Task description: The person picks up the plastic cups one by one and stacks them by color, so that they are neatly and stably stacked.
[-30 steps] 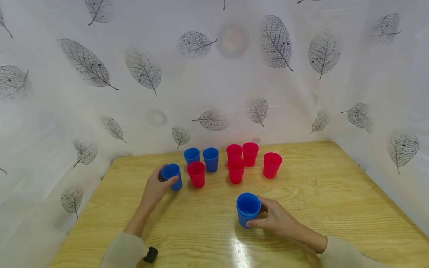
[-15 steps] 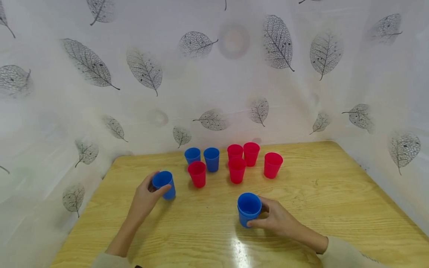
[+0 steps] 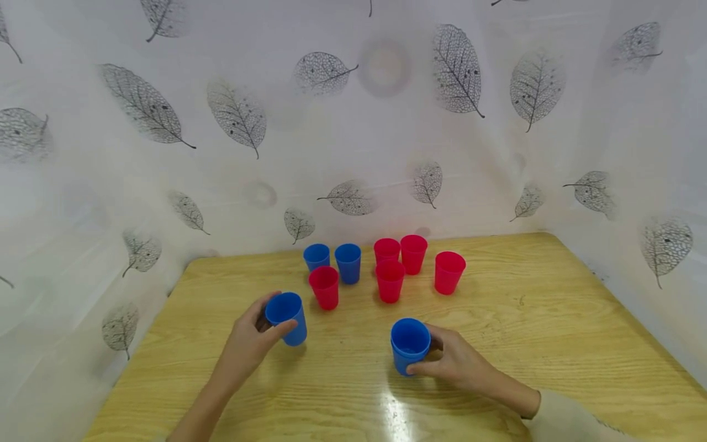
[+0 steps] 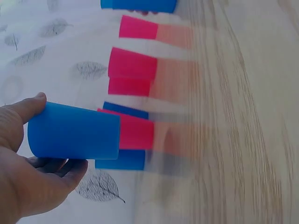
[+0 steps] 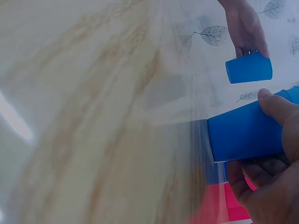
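Note:
My left hand (image 3: pixel 251 341) grips a blue cup (image 3: pixel 294 325) with the thumb on its near side and the fingers round the far side. In the right wrist view this blue cup (image 5: pixel 250 68) hangs above the table. My right hand (image 3: pixel 455 361) holds a nested stack of blue cups (image 3: pixel 407 362), upright on the table at the front middle; a second rim shows just under the top one. Thumb and fingers clasp the blue stack (image 5: pixel 247 133) from either side in the right wrist view. The left wrist view shows the raised blue cup (image 4: pixel 77 133) between thumb and fingers.
Behind the hands stand two blue cups, one at the back left (image 3: pixel 316 256) and another blue cup (image 3: pixel 348 265) beside it. A red cup (image 3: pixel 324 288) is in front of them. Several red cups (image 3: pixel 390 283) stand further right on the wooden table (image 3: pixel 552 319). A leaf-patterned sheet (image 3: pixel 342 135) hangs behind.
My left hand has drawn the blue cup back toward me from beside the red cup, first leftward, then a little right. My right hand and its stack have stayed put.

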Action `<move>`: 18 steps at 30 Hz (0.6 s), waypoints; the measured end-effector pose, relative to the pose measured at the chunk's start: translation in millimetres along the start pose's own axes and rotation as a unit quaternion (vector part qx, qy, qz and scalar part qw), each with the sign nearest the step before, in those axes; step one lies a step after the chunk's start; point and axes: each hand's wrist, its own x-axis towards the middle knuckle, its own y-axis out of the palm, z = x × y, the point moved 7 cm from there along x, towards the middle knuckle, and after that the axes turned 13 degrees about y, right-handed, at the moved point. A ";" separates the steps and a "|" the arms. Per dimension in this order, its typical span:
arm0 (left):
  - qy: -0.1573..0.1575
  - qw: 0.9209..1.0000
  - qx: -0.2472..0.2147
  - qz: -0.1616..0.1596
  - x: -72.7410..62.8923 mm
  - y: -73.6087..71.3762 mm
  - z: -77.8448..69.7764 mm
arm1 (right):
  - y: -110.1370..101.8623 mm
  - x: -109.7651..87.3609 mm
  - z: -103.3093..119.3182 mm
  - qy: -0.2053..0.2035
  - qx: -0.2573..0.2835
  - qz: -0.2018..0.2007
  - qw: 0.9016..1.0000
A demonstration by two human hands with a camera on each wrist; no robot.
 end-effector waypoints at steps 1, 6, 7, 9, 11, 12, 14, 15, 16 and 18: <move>0.004 1.000 -0.002 0.002 -0.8 3.2 -3.3 | -0.1 -0.1 -0.1 0.000 0.000 -0.001 1.000; 0.017 1.000 -0.014 0.011 -3.9 17.7 -16.9 | -0.1 0.0 0.0 0.001 0.000 -0.001 1.000; 0.020 1.000 -0.015 0.012 -4.4 19.8 -19.2 | 0.0 0.1 0.0 0.001 -0.001 -0.002 1.000; 0.022 1.000 -0.017 0.013 -5.0 23.5 -22.5 | 0.3 0.2 0.1 0.000 -0.001 -0.002 1.000; 0.027 0.999 -0.018 0.015 -5.3 27.0 -25.3 | 0.5 0.2 0.1 -0.001 -0.002 -0.003 1.000; 0.028 0.999 -0.020 0.015 -5.3 28.7 -26.4 | 0.6 0.2 0.2 -0.003 -0.002 -0.003 1.000; 0.031 0.999 -0.026 0.017 -5.0 32.7 -28.6 | 0.8 0.0 0.4 -0.005 -0.003 -0.003 1.000; 0.033 0.999 -0.029 0.018 -4.7 34.9 -29.9 | 0.8 -0.1 0.5 -0.007 -0.004 -0.004 1.000; 0.036 0.999 -0.034 0.020 -4.2 37.3 -31.8 | 0.8 -0.3 0.5 -0.007 -0.004 -0.004 1.000; 0.041 0.998 -0.041 0.022 -2.9 42.6 -36.2 | 0.5 -0.6 0.4 -0.008 -0.003 -0.004 1.000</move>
